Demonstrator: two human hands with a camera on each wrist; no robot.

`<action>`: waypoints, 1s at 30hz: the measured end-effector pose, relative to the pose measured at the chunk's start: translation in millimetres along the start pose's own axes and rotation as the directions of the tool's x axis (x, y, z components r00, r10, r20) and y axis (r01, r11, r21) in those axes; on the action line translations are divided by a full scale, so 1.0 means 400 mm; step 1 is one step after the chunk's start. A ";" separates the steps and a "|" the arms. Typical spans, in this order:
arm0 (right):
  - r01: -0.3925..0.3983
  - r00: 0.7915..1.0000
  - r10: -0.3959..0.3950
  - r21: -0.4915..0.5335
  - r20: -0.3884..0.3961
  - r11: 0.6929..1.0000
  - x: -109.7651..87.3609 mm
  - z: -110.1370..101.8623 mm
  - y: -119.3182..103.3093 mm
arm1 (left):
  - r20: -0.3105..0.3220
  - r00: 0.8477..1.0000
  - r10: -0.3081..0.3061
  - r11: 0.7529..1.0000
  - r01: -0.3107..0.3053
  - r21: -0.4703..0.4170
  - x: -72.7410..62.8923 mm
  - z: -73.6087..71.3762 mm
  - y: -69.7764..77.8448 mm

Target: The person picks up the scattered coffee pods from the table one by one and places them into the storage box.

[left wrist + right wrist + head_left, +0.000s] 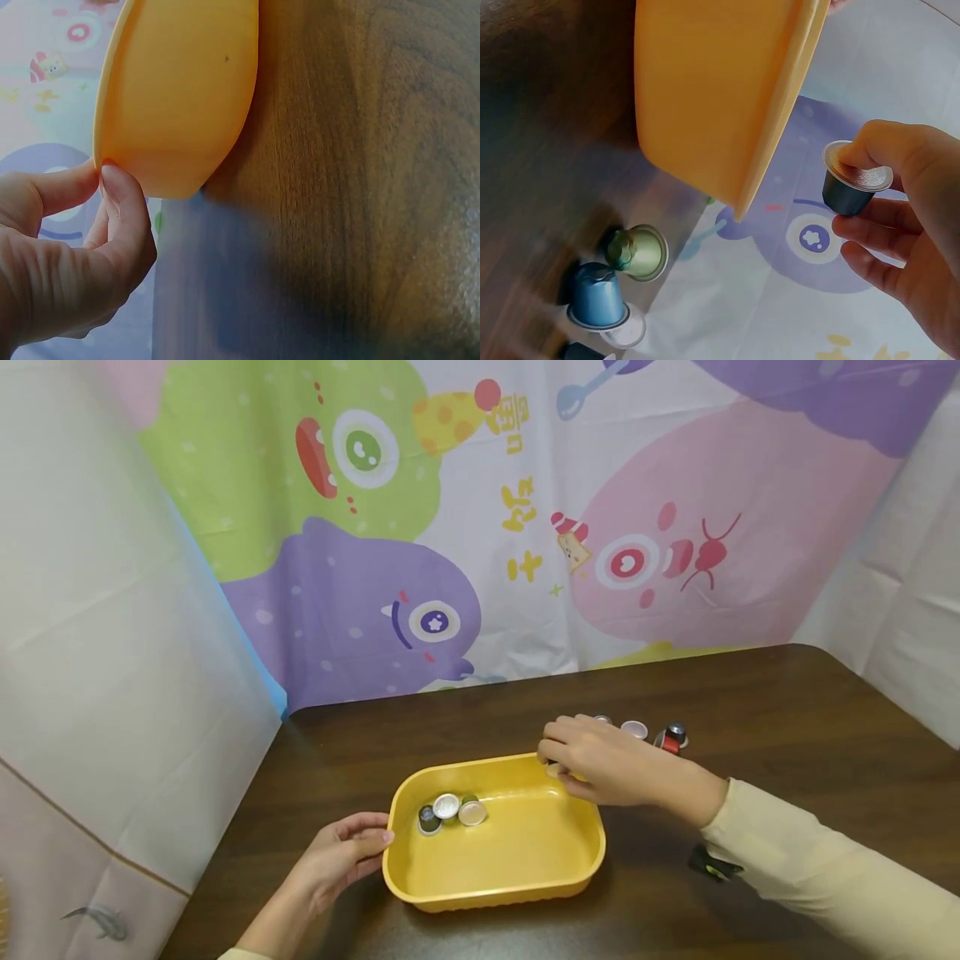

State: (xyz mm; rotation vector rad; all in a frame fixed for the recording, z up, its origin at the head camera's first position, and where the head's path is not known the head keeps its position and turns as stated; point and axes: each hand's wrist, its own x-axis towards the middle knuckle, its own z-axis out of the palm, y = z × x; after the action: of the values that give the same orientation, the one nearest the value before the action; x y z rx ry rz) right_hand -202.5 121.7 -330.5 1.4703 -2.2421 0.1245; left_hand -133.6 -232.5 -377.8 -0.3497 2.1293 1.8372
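My left hand (pixel 337 860) pinches the left rim of a yellow plastic bin (pixel 495 893) between thumb and fingers; the left wrist view shows this grip on the bin's edge. Inside the bin, toward its left end, lie a dark coffee capsule (pixel 429 823), a silver-lidded capsule (pixel 446 806) and a pale-lidded capsule (pixel 472 813). Over the bin's far right corner, my right hand (pixel 607 760) holds a dark coffee capsule (pixel 846 196), thumb on its foil lid and fingers under its base. In the head view that capsule is mostly hidden by the hand.
Beyond the right hand, more capsules lie on the dark wooden table (pixel 787 760): a green one (pixel 634 251), a blue one (pixel 596 296), a pale-lidded one (pixel 634 729) and a red one (pixel 670 743). A cartoon-printed curtain (pixel 525 635) hangs behind the table.
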 end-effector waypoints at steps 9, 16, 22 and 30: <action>-0.026 0.995 0.024 0.018 0.098 0.999 0.036 -0.009 -0.008 | 0.034 0.999 0.013 1.000 -0.012 -0.014 0.000 -0.005 0.006; 0.004 0.992 -0.009 0.041 0.126 0.999 0.070 -0.010 -0.012 | 0.060 0.998 0.023 1.000 -0.022 -0.014 -0.001 -0.009 0.004; -0.011 0.981 -0.005 0.084 0.195 0.996 0.099 -0.009 -0.010 | 0.056 0.998 0.019 1.000 -0.019 -0.013 -0.001 -0.009 0.001; -0.048 0.961 0.003 0.156 0.278 0.987 0.134 -0.006 -0.011 | 0.056 0.998 0.024 1.000 -0.023 -0.012 0.000 -0.010 -0.003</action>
State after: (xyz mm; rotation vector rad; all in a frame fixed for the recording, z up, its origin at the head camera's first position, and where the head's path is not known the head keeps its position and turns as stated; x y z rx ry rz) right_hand -215.3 75.3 -306.8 1.6305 -2.5262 0.1161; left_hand -133.3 -236.7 -378.3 -0.2731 2.0945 1.8509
